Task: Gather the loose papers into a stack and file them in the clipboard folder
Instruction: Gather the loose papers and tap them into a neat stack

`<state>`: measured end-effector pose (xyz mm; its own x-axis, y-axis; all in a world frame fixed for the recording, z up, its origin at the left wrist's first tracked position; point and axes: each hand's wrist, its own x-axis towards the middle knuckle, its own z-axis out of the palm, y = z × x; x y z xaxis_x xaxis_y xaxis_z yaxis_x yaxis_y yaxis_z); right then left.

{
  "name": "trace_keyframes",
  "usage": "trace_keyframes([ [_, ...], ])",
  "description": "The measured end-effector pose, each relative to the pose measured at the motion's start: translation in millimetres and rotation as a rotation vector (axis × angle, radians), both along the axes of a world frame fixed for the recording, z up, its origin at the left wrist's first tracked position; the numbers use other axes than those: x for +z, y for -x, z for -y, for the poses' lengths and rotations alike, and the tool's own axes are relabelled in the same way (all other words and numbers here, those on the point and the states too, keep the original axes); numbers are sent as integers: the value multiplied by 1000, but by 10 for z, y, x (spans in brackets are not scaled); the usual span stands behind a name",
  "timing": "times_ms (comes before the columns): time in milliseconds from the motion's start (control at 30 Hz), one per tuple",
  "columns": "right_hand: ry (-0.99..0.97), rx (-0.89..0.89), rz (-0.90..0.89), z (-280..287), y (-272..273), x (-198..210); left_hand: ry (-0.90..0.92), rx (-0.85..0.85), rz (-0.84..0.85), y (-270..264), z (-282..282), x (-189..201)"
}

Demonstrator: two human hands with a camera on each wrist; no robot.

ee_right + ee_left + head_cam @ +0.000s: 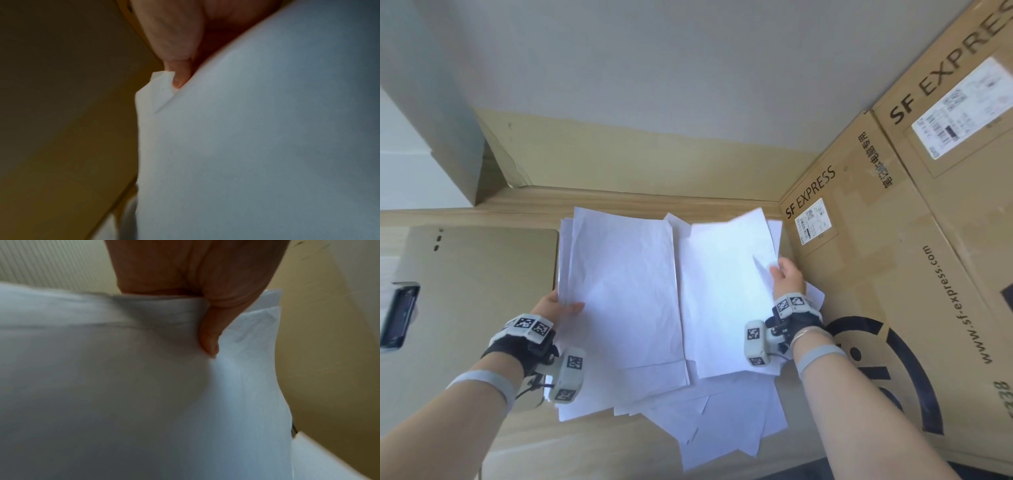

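Observation:
Loose white papers [715, 421] lie spread over the wooden table. My left hand [561, 306] grips a sheaf of sheets [623, 287] by its left edge, thumb on top; in the left wrist view the thumb [209, 344] presses the sheaf [123, 386]. My right hand [786, 274] pinches a single sheet [726, 291] at its right edge, lifted beside the sheaf; in the right wrist view a fingertip [179, 81] pinches the sheet [257, 146]. The tan clipboard folder [472, 291] lies closed to the left, beside my left hand.
Large SF Express cardboard boxes [893, 274] stand along the right, close to my right hand. A phone [399, 313] lies at the far left edge. A wall with a wooden ledge [619, 198] runs behind the papers.

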<state>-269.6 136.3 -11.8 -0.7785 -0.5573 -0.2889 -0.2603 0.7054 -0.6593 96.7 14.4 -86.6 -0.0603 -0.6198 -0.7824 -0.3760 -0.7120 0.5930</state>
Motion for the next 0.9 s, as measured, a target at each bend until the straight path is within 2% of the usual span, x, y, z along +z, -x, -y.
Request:
trace_keyframes([
  [100, 162, 153, 8, 196, 73, 222, 2, -30, 58, 21, -7, -32],
  [233, 301, 254, 151, 431, 17, 434, 9, -81, 122, 47, 0, -38],
  [300, 363, 231, 227, 500, -5, 471, 7, -99, 124, 54, 18, -26],
  [400, 483, 50, 364, 553, 14, 486, 14, -161, 161, 54, 29, 18],
  [433, 467, 39, 335, 568, 6, 480, 23, -177, 170, 48, 37, 9],
  [533, 257, 111, 150, 595, -96, 358, 1, -162, 148, 30, 52, -4],
  [767, -141, 218, 147, 581, -613, -368, -27, -118, 30, 59, 92, 28],
  [900, -182, 191, 187, 575, -1042, -546, -18, -125, 52, 131, 64, 92],
])
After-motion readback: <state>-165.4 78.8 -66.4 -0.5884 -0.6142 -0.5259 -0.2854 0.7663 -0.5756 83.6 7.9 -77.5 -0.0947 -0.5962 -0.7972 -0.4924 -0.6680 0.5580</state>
